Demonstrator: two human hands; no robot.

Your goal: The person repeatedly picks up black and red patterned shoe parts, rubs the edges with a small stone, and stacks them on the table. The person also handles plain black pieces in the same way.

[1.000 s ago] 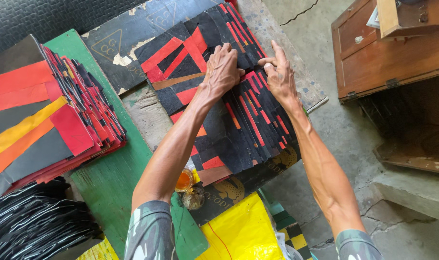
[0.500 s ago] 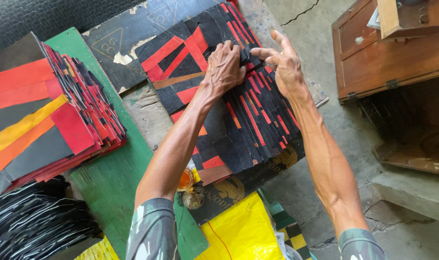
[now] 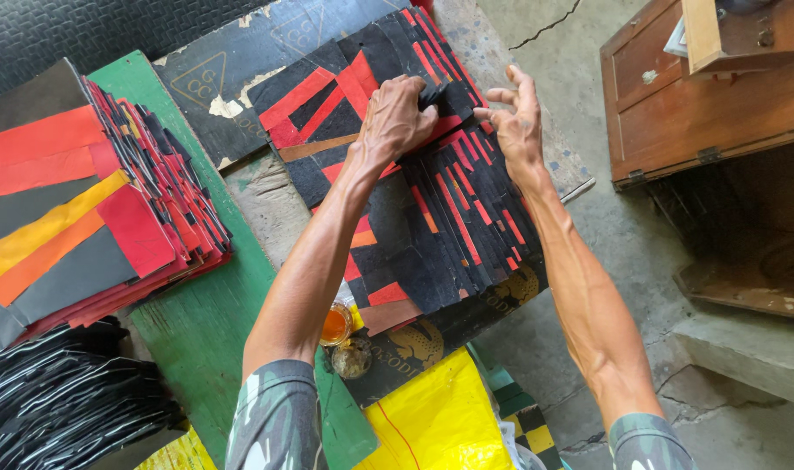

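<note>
Evidently both hands are at work on a fanned spread of black-and-red patchwork pieces (image 3: 432,218) that lies on a dark board directly beneath them. The left hand (image 3: 397,117) is curled shut, knuckles up, gripping a small dark object (image 3: 432,93) at its far edge and pressing it onto the pieces; what the object is cannot be told. The right hand (image 3: 514,122) sits just beside it, fingers spread and lightly bent, its fingertips touching the overlapped strips, seemingly to hold them flat and in their staggered order. Near the left elbow stand two small jars: one (image 3: 335,324) holds an amber liquid, the other (image 3: 352,355) looks dark and grimy inside. Well to the left of the hands, a tall stack of red, orange and grey pieces (image 3: 75,200) rests on a green board (image 3: 205,322), kept apart from the spread.
</note>
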